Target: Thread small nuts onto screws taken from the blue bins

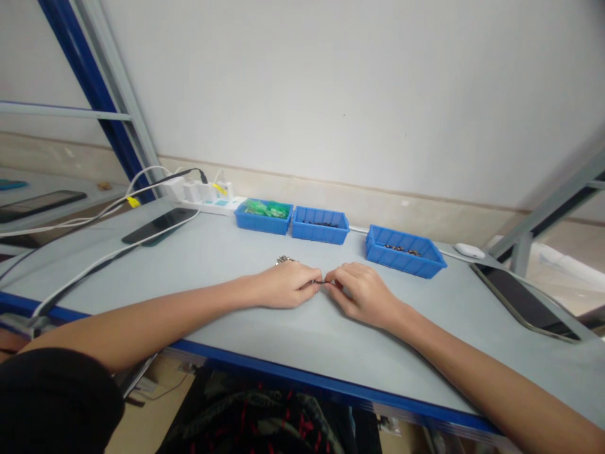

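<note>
Over the middle of the grey tabletop (293, 328), my left hand (288, 284) and my right hand (359, 291) meet fingertip to fingertip. Both are closed in a pinch on a small, thin dark piece (323, 282) that bridges the gap between them. Its kind is too small to make out. Just behind my left hand lies a little heap of shiny metal parts (283, 259), partly hidden by the hand.
Behind the hands stand blue bins: one with green plastic bags (267, 209), one with small dark parts (321, 226), one with brownish metal pieces (401, 250). Phones lie left (158, 226) and right (524, 301). A power strip (208, 200) trails cables. A white case (469, 251) sits at right.
</note>
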The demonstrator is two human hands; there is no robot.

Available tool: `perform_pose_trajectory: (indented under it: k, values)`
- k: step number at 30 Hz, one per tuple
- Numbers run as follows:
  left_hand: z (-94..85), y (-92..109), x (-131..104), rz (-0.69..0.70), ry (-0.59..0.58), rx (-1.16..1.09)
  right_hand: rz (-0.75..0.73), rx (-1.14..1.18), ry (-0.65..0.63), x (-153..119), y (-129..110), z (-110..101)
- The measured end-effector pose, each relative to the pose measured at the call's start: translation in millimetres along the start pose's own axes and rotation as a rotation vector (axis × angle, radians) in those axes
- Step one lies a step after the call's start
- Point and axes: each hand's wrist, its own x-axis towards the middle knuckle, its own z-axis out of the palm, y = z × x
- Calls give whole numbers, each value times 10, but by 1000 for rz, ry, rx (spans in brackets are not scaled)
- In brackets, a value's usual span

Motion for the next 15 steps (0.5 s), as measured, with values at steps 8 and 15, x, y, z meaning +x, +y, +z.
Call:
perform_pose_trajectory:
  k: [8, 15]
  values:
    - [-1, 5, 1, -8, -2, 9, 2, 0, -11, 4, -18, -19]
    - [7, 1, 1, -6, 8, 7, -2, -7, 2, 6, -21, -18]
